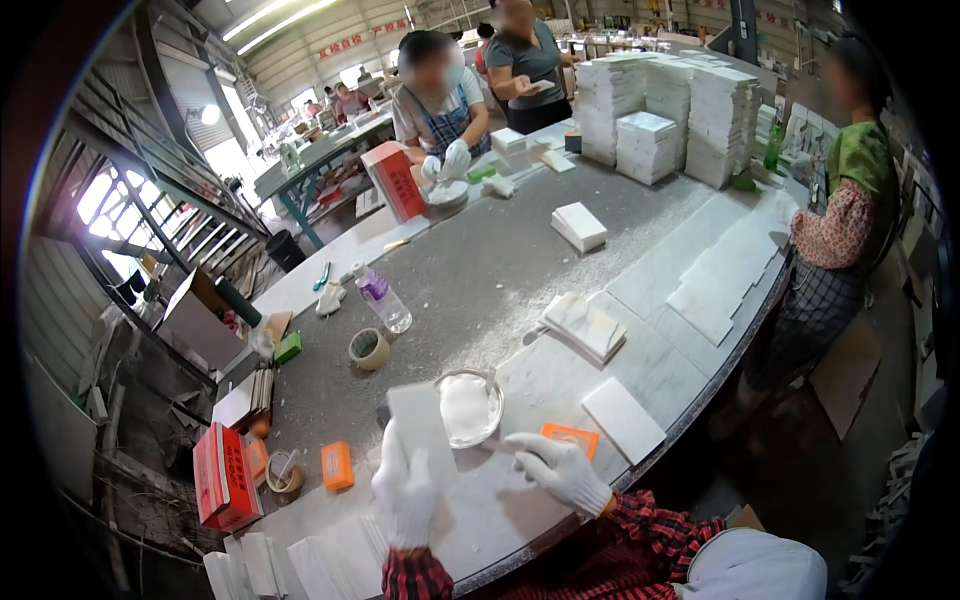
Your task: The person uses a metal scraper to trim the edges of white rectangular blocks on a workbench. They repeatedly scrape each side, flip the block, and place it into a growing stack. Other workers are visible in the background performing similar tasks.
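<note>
My left hand [405, 490], in a white glove, grips a thin white stone tile [420, 425] and holds it upright above the table's near edge. The tile is slightly blurred. To its right, my white-gloved right hand [565, 472] hovers with its fingers apart and pointing left; nothing shows between them. Just beyond both hands stands a round tub of white paste or powder [468, 408]. An orange block [570, 438] lies partly hidden behind my right hand, and a flat white tile [623, 420] rests to the right of it.
Stacked tiles [585, 328] lie ahead, and tall tile stacks [690, 115] rise at the far right. A tape roll [369, 349] and a plastic bottle [383, 298] stand mid-table. At left are another orange block [337, 466] and a red box [226, 478]. Several people work around.
</note>
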`<state>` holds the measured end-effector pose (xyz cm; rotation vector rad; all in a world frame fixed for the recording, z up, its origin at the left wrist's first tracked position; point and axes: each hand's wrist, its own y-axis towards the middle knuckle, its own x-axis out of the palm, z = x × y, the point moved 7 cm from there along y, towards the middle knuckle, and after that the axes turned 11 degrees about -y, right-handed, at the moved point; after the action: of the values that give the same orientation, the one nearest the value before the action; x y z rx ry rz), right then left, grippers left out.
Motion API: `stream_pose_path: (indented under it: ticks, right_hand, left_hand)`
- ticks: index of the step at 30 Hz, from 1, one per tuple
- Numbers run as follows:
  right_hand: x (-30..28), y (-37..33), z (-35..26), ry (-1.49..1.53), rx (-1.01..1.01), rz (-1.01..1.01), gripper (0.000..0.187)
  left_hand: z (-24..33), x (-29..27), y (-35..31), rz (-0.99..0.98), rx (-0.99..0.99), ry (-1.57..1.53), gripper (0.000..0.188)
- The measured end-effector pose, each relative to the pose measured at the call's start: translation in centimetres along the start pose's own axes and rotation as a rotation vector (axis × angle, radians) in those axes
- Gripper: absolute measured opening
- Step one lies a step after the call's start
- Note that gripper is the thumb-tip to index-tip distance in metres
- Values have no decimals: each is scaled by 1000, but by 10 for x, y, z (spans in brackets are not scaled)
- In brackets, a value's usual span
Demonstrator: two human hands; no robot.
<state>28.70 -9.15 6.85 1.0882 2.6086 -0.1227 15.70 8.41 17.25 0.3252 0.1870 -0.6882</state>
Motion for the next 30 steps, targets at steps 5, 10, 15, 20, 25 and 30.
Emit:
stream_pose_path:
  ticks: [5,10,15,20,25,30]
  right_hand:
    - [17,-35,31,312,292,-154,39]
    - [54,-53,37,258,116,-190,43]
    - [118,-68,22,206,96,-313,40]
    - [189,-119,34,754,611,-774,46]
    - [148,-99,17,627,551,-564,44]
    - [146,-86,34,482,358,-387,46]
  left_hand:
    - [-32,-23,-84,181,-248,-719,57]
    - [-120,-92,-176,465,-368,-533,52]
    - [-58,-105,-193,501,-262,-468,58]
    - [-45,-108,-196,643,-281,-640,55]
    - [-62,-124,-205,486,-103,-56,49]
    - [-55,-107,-192,498,-21,-97,43]
